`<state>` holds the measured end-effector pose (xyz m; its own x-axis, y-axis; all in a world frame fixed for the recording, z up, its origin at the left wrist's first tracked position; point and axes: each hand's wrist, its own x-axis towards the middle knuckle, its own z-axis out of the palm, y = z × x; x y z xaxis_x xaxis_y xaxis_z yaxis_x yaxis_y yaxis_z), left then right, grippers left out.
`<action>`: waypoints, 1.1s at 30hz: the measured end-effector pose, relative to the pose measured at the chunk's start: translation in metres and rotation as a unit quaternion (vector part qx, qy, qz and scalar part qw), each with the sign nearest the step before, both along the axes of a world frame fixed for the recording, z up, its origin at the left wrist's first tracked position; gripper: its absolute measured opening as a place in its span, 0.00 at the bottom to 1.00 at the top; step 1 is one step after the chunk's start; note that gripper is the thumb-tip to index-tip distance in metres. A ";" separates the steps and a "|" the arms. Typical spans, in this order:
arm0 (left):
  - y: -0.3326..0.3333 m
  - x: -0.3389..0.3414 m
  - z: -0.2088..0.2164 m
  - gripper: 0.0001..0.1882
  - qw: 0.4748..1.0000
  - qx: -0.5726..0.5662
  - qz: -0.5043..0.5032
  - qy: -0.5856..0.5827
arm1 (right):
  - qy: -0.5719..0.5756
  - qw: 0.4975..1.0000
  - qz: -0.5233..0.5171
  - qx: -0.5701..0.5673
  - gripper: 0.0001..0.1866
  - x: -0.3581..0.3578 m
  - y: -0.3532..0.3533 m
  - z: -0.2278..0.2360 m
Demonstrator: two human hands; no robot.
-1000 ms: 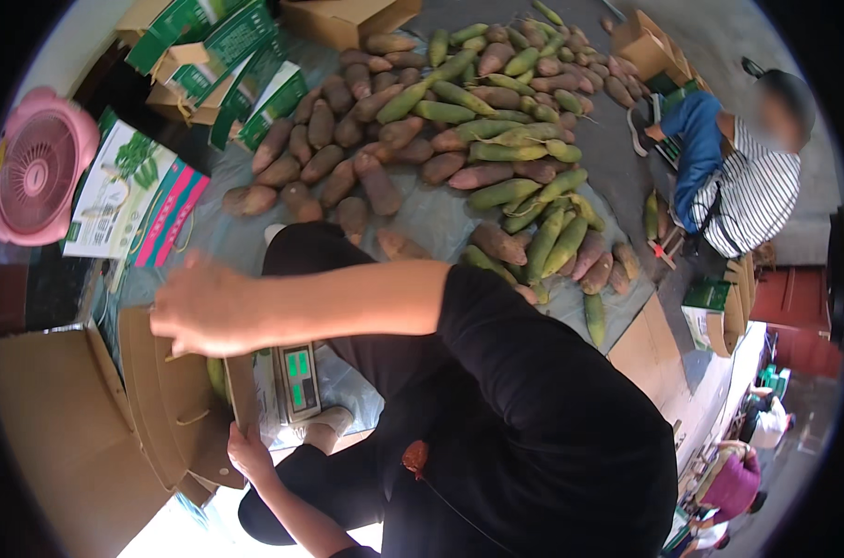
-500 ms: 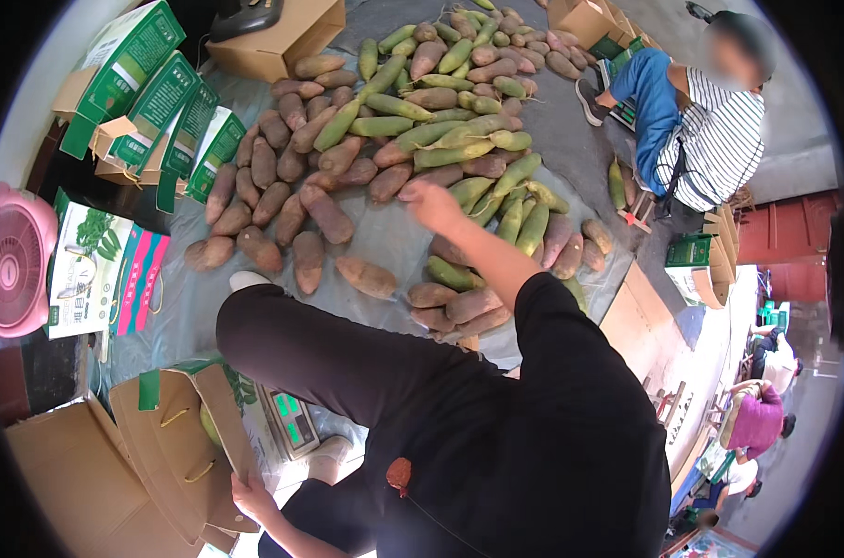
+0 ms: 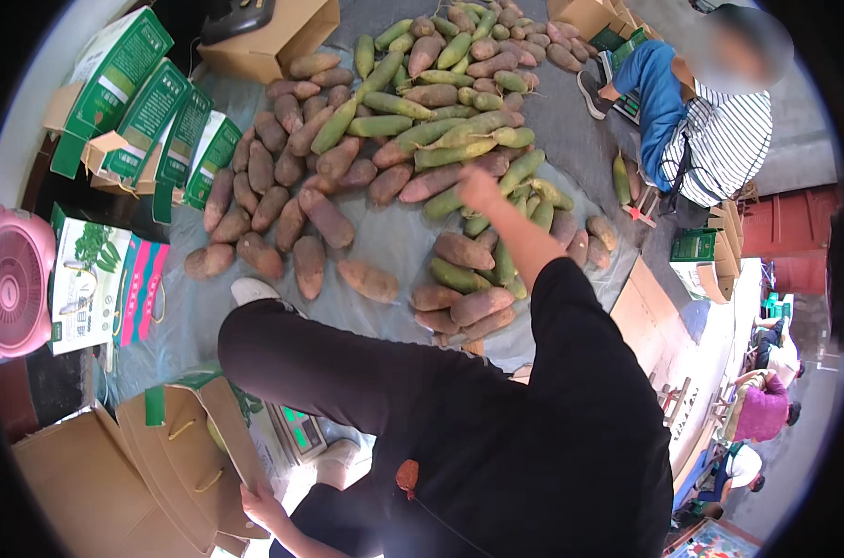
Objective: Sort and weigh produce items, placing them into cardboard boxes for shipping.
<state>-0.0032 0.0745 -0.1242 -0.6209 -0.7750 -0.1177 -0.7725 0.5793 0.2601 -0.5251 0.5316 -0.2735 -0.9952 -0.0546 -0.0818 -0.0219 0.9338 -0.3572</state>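
Observation:
My right hand (image 3: 481, 191) reaches over the pile on the plastic sheet. It is at the green radishes (image 3: 445, 202) and beside a long reddish root (image 3: 431, 183); its fingers are too indistinct to show whether they hold anything. At the lower left my left hand (image 3: 266, 510) grips the edge of an open cardboard carton (image 3: 185, 465) with yellow cord handles. Inside the carton, part of something pale green shows. Many reddish-brown roots (image 3: 327, 219) lie left of my right hand, and more of them lie in a small heap (image 3: 478, 305) nearer to me.
A scale (image 3: 301, 432) with a lit green display stands beside the carton. Green boxes (image 3: 124, 79) and a pink fan (image 3: 14, 279) line the left side. At the far right a person in a striped shirt (image 3: 724, 139) sits by the pile. Other people are further off.
My right hand has moved right and slightly farther away, from the bare sheet beside the reddish roots to the green radishes. My left hand stays on the carton. The view has shifted slightly.

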 end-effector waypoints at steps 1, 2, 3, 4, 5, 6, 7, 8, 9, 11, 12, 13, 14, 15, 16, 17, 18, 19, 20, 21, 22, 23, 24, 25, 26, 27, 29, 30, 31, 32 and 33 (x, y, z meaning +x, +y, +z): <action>-0.001 0.006 0.002 0.15 1.000 -0.007 0.013 -0.017 | -0.091 0.996 0.012 0.018 0.15 0.020 -0.032 0.015; -0.002 0.006 0.002 0.15 1.000 -0.004 0.013 -0.027 | -0.133 0.991 0.012 0.012 0.15 0.034 -0.034 0.015; -0.002 0.007 -0.001 0.14 1.000 -0.014 0.016 -0.022 | -0.176 0.984 0.015 0.003 0.15 0.045 -0.037 0.011; 0.000 0.004 0.000 0.14 1.000 -0.016 0.013 -0.015 | -0.192 0.981 0.033 0.016 0.15 0.052 -0.042 0.006; 0.002 0.003 0.003 0.14 1.000 -0.012 0.015 -0.024 | -0.209 0.976 0.052 0.030 0.16 0.060 -0.046 0.000; 0.002 -0.001 0.004 0.13 0.999 -0.009 0.016 -0.030 | -0.199 0.977 0.066 0.029 0.16 0.066 -0.046 -0.009; 0.002 -0.003 0.003 0.12 1.000 -0.006 0.005 -0.014 | -0.191 0.978 0.078 0.030 0.16 0.071 -0.043 -0.018; 0.002 -0.001 0.003 0.12 1.000 -0.008 0.004 -0.008 | -0.185 0.979 0.078 0.028 0.16 0.074 -0.045 -0.022; 0.001 -0.001 0.002 0.14 1.000 -0.002 0.003 -0.009 | -0.204 0.975 0.082 0.027 0.15 0.078 -0.045 -0.024; 0.005 0.002 0.004 0.16 0.999 -0.035 0.001 -0.004 | -0.215 0.972 0.092 0.022 0.15 0.077 -0.054 -0.030; 0.005 0.003 0.004 0.16 0.999 -0.037 -0.001 0.001 | -0.231 0.967 0.103 0.040 0.15 0.078 -0.055 -0.035; 0.003 0.005 0.003 0.15 1.000 -0.019 0.003 0.012 | -0.248 0.960 0.113 0.058 0.14 0.079 -0.055 -0.040; 0.003 0.005 0.003 0.15 1.000 -0.002 0.009 0.021 | -0.243 0.962 0.113 0.056 0.14 0.081 -0.057 -0.045; 0.004 0.001 0.005 0.15 1.000 0.005 0.008 0.023 | -0.245 0.961 0.111 0.059 0.14 0.082 -0.056 -0.048; 0.006 -0.004 0.008 0.15 1.000 0.004 0.007 0.029 | -0.248 0.961 0.110 0.062 0.13 0.082 -0.054 -0.052; 0.008 -0.008 0.014 0.16 0.999 -0.016 0.013 -0.031 | -0.245 0.961 0.109 0.060 0.13 0.084 -0.053 -0.055; 0.009 -0.011 0.017 0.18 0.995 -0.035 0.019 -0.092 | -0.243 0.961 0.118 0.063 0.13 0.085 -0.051 -0.058; 0.008 -0.012 0.016 0.18 0.995 -0.037 0.019 -0.089 | -0.242 0.960 0.127 0.066 0.12 0.086 -0.049 -0.061; 0.008 -0.010 0.017 0.18 0.994 -0.034 0.025 -0.102 | -0.241 0.960 0.129 0.066 0.12 0.089 -0.047 -0.069; 0.007 -0.007 0.017 0.18 0.993 -0.032 0.036 -0.112 | -0.226 0.959 0.155 0.067 0.12 0.087 -0.049 -0.074; 0.006 -0.004 0.014 0.18 0.993 -0.034 0.043 -0.109 | -0.211 0.958 0.181 0.068 0.13 0.084 -0.051 -0.079; 0.004 0.000 0.009 0.16 0.999 -0.004 0.026 -0.034 | -0.213 0.956 0.189 0.066 0.13 0.084 -0.053 -0.079; 0.002 0.005 0.004 0.14 0.999 0.024 0.009 0.041 | -0.200 0.958 0.189 0.077 0.11 0.083 -0.056 -0.079; 0.003 0.005 0.005 0.14 0.999 0.024 0.012 0.033 | -0.193 0.960 0.184 0.089 0.11 0.088 -0.057 -0.075; 0.003 0.003 0.004 0.14 0.999 0.035 0.018 0.032 | -0.200 0.957 0.188 0.088 0.11 0.092 -0.057 -0.071; 0.002 0.000 0.003 0.14 0.998 0.046 0.021 0.032 | -0.207 0.964 0.156 0.063 0.10 0.091 -0.057 -0.059; 0.000 0.003 -0.002 0.11 0.999 0.029 0.013 0.033 | -0.214 0.967 0.132 0.040 0.10 0.084 -0.061 -0.053; 0.000 0.004 -0.002 0.09 0.999 0.013 -0.001 0.038 | -0.214 0.967 0.132 0.037 0.10 0.081 -0.062 -0.055; 0.000 0.006 -0.001 0.09 0.999 0.014 0.004 0.033 | -0.213 0.967 0.132 0.034 0.10 0.077 -0.063 -0.058; 0.001 0.002 0.002 0.09 0.999 0.002 -0.009 0.034 | -0.218 0.966 0.134 0.037 0.10 0.073 -0.063 -0.063; 0.003 -0.002 0.004 0.09 0.999 -0.010 -0.023 0.034 | -0.200 0.973 0.108 0.027 0.10 0.069 -0.062 -0.069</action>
<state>-0.0050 0.0775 -0.1206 -0.6613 -0.7479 -0.0588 -0.7263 0.6186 0.2996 -0.4559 0.4697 -0.3420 -0.8486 -0.2445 -0.4691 -0.0892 0.9402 -0.3287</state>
